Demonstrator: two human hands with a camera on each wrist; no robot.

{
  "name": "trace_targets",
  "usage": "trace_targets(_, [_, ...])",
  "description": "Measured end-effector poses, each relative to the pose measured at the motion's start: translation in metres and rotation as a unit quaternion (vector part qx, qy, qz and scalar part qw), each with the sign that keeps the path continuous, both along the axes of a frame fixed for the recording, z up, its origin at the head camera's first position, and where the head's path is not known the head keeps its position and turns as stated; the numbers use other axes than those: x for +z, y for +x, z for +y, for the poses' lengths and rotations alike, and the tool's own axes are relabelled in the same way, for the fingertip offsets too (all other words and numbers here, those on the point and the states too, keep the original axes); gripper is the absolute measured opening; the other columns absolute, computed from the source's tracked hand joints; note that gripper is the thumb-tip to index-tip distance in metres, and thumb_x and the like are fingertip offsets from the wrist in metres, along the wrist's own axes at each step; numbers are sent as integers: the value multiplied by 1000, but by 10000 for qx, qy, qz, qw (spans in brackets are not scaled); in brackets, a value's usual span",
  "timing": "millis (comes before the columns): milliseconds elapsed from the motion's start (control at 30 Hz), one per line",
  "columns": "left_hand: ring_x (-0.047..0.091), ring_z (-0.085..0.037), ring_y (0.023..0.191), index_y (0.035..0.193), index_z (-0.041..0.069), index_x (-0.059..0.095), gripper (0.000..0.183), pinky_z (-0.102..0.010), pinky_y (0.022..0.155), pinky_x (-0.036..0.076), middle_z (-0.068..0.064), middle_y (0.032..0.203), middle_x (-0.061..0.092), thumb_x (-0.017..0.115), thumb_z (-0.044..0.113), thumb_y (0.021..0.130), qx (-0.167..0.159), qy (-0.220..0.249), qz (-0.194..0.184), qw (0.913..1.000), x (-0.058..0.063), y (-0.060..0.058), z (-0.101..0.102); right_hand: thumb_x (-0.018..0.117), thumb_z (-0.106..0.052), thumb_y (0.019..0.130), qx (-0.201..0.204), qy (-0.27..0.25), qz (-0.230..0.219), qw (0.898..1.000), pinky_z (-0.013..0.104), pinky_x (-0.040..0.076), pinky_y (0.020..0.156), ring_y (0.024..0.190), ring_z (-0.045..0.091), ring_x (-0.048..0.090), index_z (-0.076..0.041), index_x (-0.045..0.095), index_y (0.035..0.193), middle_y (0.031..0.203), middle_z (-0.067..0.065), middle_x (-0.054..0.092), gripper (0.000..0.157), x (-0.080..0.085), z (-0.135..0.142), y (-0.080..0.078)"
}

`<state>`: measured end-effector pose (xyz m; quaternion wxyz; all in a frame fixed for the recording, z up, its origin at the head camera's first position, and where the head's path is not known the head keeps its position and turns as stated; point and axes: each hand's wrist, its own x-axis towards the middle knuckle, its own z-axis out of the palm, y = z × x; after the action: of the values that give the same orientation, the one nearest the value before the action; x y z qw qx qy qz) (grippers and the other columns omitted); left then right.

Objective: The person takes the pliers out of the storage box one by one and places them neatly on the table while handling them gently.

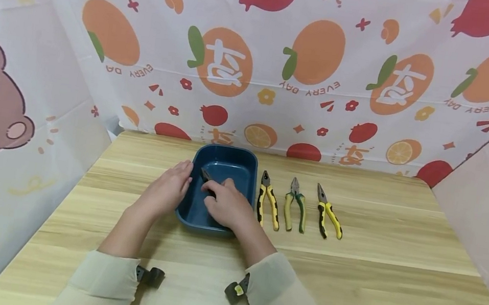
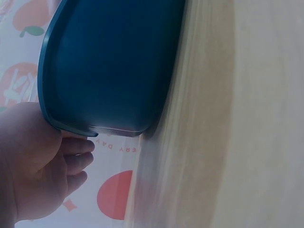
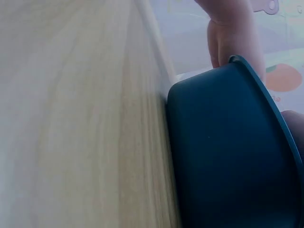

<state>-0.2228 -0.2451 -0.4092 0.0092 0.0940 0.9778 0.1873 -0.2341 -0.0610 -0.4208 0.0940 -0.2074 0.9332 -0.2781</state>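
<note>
A dark blue rectangular tray [image 1: 211,228] sits on the wooden table. My left hand [image 1: 168,189] lies along the tray's left side, fingers extended against the rim; in the left wrist view the hand [image 2: 38,164] shows beside the tray wall [image 2: 114,66]. Reaching over the tray, my right hand [image 1: 230,205] grips dark-handled pliers [image 1: 205,174], whose jaws point to the far left inside it. The fingers cover most of the handles. In the right wrist view the tray's outer wall [image 3: 228,152] hides most of this hand.
Right of the tray, three pliers lie in a row: yellow-and-black pliers [image 1: 269,202], green-handled pliers [image 1: 295,205] and long-nosed yellow-and-black pliers [image 1: 328,212]. A fruit-print cloth [image 1: 250,107] hangs behind the table [image 1: 370,292].
</note>
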Motion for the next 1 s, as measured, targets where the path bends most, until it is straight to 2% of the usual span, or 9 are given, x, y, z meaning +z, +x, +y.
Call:
trace_targets(233, [25,-36,149,150,-6,31,52,-53,121,21,-22,158,30,40,20,107,-89,-40,95,9999,-1,0,2,49,-31,97,-9,-397,126,9991,42,52,85,95,23,55,-32,61,119,120,2,55,25,0,6,2])
trace_targets(467, [25,-36,149,151,-5,31,52,-54,121,21,-21,158,30,41,21,106,-33,-55,66,10000,1,0,1,58,-24,93,-185,-1069,389,9933,39,52,80,98,23,54,-31,56,114,122,4,52,22,2,10,1])
trace_targets(600, [26,-36,148,150,-6,31,52,-54,121,22,-22,157,31,41,20,106,-62,-70,137,9999,1,0,-1,58,-21,93,-255,-1574,336,9866,41,51,82,104,23,52,-28,57,120,128,4,50,28,4,12,0])
trace_targets(733, [26,-37,148,151,-5,31,53,-54,121,22,-22,158,31,42,21,106,-30,-62,134,9999,1,0,-1,57,-18,92,-328,-2136,414,9755,43,51,88,111,23,52,-26,59,126,131,4,50,35,6,15,-1])
trace_targets(800, [26,-36,148,151,-4,31,53,-54,121,22,-21,158,31,42,21,106,-10,-61,123,9999,1,1,-2,57,-15,90,-383,-2567,410,9649,42,51,85,108,23,52,-25,59,126,129,5,52,38,6,17,-2])
trace_targets(867, [27,-37,148,150,-5,31,52,-55,120,22,-22,157,31,42,20,106,-37,-75,167,9998,1,0,-1,55,-10,89,-411,-3175,328,9468,37,51,78,104,23,53,-22,59,126,127,9,53,39,5,19,-4])
trace_targets(1000, [29,-38,146,149,-8,33,51,-55,120,24,-24,156,32,42,18,106,-127,-124,315,9993,1,0,-1,51,2,87,-413,-4588,-152,8874,27,44,58,73,22,49,-11,54,127,117,19,52,42,8,26,-8])
